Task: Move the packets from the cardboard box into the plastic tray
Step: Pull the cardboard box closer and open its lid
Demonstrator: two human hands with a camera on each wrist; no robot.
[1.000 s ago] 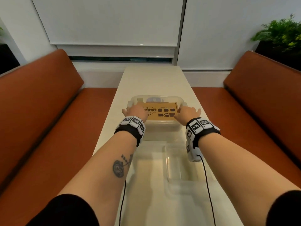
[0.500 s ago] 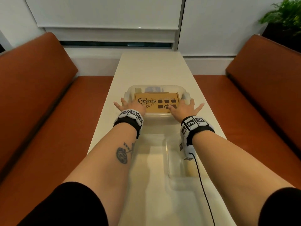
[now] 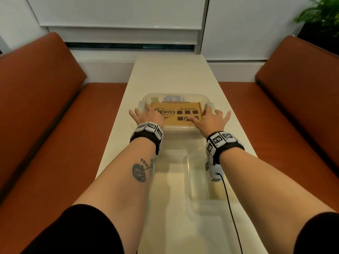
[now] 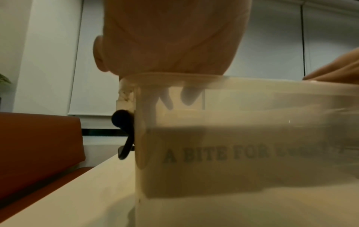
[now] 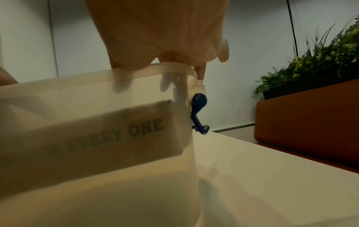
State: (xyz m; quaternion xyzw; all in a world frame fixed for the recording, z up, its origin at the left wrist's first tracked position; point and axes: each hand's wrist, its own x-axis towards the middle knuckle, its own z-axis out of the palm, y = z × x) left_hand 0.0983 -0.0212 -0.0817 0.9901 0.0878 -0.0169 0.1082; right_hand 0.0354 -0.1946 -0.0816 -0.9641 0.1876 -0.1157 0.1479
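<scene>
— Both hands first: where are they?
— Left hand and right hand lie over the near corners of the box, fingers spread and fairly straight. Neither is curled round anything; they rest on or just above the lid.
— And the wrist views?
— Each shows a palm over the bin's rim, with fingertips dipping inside it. The right fingertips do the same at the other corner.
— Where is the box?
— Shut, inside a clear bin at mid-table. Its side print reads "A BITE FOR… EVERY ONE" through the plastic.
— The packets?
— Hidden; the lid is closed. Something blue shows behind the box, too blurred to name.
— The tray?
— Clear, nearer the person, below the forearms, apart from the bin.
— Around that?
— A pale table, rust-coloured benches on both sides, a plant far right. Dark blue clips hang at the bin's ends.
</scene>
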